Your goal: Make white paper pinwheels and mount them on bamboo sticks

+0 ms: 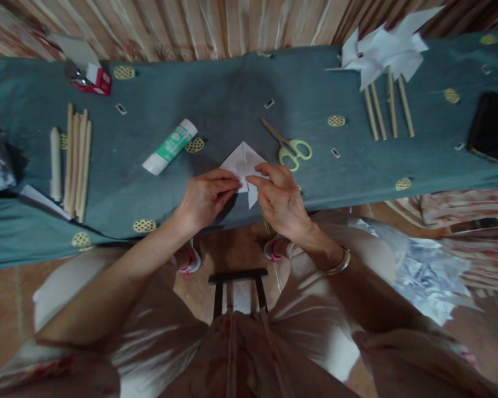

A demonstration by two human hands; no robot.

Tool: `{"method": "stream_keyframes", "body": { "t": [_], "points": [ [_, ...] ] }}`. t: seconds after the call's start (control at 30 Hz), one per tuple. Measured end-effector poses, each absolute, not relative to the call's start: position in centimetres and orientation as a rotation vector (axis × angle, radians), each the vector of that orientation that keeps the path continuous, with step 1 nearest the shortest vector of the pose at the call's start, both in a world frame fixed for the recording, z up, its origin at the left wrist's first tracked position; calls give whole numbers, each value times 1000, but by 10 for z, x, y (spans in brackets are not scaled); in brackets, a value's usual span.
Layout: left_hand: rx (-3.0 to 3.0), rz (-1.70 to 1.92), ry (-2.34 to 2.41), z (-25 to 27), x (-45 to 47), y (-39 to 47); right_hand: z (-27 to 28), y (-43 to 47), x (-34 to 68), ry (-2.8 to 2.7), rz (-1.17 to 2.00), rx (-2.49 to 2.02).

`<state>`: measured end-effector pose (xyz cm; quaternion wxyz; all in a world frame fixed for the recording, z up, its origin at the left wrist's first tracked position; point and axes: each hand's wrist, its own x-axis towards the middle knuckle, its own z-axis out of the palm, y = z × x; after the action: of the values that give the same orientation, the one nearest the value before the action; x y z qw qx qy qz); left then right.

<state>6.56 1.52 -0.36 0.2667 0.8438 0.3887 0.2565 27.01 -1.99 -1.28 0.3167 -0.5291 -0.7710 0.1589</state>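
Observation:
Between my two hands is a folded piece of white paper, its pointed corner facing away from me and a loose flap hanging at the near side. My left hand pinches its near left part between thumb and fingers. On the right side, my right hand grips the paper with thumb and index finger close to my left fingertips. Scissors with pale green handles lie just beyond my right hand. A glue stick with a green label rests up and left of my left hand.
Wooden sticks lie at the left, near a red box. White paper pinwheels on sticks are at the far right, with a black phone beyond. Paper scraps sit low on the right. The cloth-covered table meets a curtain behind.

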Motion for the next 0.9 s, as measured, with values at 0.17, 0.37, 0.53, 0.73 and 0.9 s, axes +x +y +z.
{"method": "stream_keyframes", "body": {
  "t": [0.17, 0.37, 0.53, 0.73, 0.9],
  "points": [
    [2274, 699, 1069, -4, 66, 15, -17, -17, 266, -2071, 421, -1406],
    [2266, 728, 1053, -5, 67, 15, -17, -17, 262, -2124, 346, -1412],
    [2295, 729, 1068, -5, 67, 12, -17, -19, 260, -2200, 323, -1432],
    [2364, 693, 1080, -8, 67, 12, -17, -16, 260, -2184, 385, -1435],
    [2406, 717, 1075, -11, 68, 14, -17, -13, 267, -2109, 423, -1388]
  ]
}}
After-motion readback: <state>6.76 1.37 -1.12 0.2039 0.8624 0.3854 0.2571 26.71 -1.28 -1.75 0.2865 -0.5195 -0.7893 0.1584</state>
